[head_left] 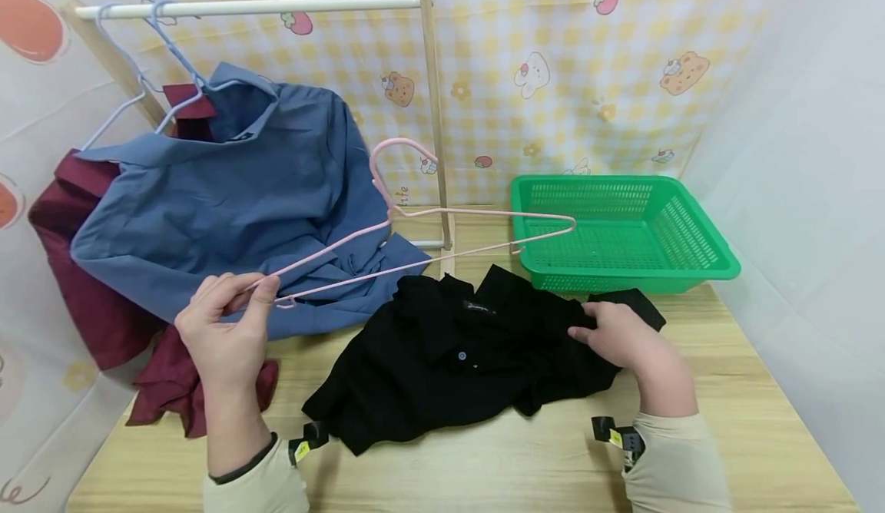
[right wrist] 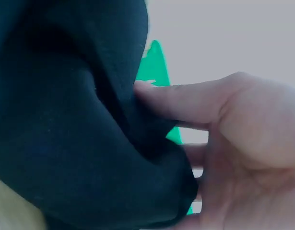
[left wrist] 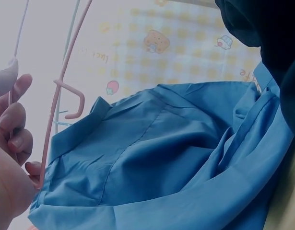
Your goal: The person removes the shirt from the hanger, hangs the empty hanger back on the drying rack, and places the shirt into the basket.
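Observation:
My left hand (head_left: 224, 336) pinches one end of a pink wire hanger (head_left: 335, 248) between thumb and fingers. The hanger is held up above the table, its hook upward and its far end reaching toward the green basket. Below it, a black collared shirt (head_left: 415, 367) with a button and a neck label lies crumpled on the table. At the shirt's right side my right hand (head_left: 625, 334) grips the cloth. The right wrist view shows the thumb (right wrist: 171, 98) on the near face of the black fabric, with the other fingers partly hidden behind it.
A rack with a white rail (head_left: 276, 8) stands at the back left. A blue shirt (head_left: 235, 190) and a maroon garment (head_left: 104, 321) hang there on light blue hangers (head_left: 181, 52), their lower parts on the table. A green plastic basket (head_left: 629, 273) sits at the back right.

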`<state>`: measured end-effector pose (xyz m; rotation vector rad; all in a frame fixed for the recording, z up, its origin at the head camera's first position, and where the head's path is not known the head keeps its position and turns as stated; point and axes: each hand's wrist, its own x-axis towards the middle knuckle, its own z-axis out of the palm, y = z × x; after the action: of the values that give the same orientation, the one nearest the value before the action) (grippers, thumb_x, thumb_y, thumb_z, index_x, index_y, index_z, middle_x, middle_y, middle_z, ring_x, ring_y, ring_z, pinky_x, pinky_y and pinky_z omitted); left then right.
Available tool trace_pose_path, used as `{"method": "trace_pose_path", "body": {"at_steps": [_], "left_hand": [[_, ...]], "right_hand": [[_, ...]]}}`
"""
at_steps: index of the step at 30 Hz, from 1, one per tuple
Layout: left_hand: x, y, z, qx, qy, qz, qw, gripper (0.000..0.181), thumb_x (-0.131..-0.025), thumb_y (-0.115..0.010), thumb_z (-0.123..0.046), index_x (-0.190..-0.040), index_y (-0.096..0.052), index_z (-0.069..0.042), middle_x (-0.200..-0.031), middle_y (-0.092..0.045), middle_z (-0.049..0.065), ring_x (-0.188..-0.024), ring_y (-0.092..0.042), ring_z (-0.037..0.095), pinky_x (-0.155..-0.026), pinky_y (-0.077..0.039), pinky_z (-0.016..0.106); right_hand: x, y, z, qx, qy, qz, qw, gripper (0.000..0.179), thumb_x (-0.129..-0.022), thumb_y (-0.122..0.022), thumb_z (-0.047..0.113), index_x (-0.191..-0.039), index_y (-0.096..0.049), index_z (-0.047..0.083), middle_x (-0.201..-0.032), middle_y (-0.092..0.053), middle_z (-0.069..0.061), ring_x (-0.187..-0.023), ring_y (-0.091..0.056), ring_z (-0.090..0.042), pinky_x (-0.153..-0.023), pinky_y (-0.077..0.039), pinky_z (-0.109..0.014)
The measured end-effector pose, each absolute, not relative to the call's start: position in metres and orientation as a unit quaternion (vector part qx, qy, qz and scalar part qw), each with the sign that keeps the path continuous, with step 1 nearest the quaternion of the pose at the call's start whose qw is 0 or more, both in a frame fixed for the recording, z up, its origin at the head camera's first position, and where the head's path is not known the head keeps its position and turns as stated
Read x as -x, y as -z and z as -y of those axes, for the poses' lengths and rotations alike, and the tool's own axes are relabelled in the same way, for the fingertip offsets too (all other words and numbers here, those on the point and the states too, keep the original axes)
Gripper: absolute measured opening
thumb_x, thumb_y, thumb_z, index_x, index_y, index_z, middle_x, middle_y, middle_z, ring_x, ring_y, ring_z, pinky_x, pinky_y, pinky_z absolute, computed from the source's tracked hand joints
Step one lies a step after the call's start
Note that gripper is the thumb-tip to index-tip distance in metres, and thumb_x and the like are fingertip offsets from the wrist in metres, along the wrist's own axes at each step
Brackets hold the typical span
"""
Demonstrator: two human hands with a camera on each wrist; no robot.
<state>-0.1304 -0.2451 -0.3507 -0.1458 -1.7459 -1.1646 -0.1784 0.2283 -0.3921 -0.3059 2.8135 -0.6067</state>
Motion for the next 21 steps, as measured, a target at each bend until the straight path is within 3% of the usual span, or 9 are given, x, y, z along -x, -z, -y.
{"method": "trace_pose_path", "body": {"at_steps": [6,21], "left_hand": [[0.13,0.35,0.242,0.044,0.497,0.712,0.494,0.011,-0.085,-0.082,0.008,-0.083,-0.074,0.016,-0.066,-0.048,-0.018,-0.07,-0.038,0.007,-0.07,-0.029,0.019],[0.13,0.35,0.242,0.031,0.513,0.695,0.502,0.014,-0.087,-0.081,0.007,-0.082,-0.073,0.017,-0.066,-0.048,-0.018,-0.071,-0.038,0.005,-0.067,-0.028,0.02]], "right_hand": [[0.185,0.406,-0.224,0.091,0.192,-0.961,0.178,0.066,-0.104,-0.068,0.025,-0.147,-0.047,-0.02,-0.148,-0.053,-0.042,-0.141,-0.05,-0.057,-0.113,-0.046,-0.066],[0.189,0.408,-0.226,0.092,0.198,-0.958,0.186,0.074,-0.1,-0.074,0.024,-0.15,-0.042,-0.021,-0.151,-0.048,-0.043,-0.144,-0.045,-0.058,-0.116,-0.043,-0.066]]}}
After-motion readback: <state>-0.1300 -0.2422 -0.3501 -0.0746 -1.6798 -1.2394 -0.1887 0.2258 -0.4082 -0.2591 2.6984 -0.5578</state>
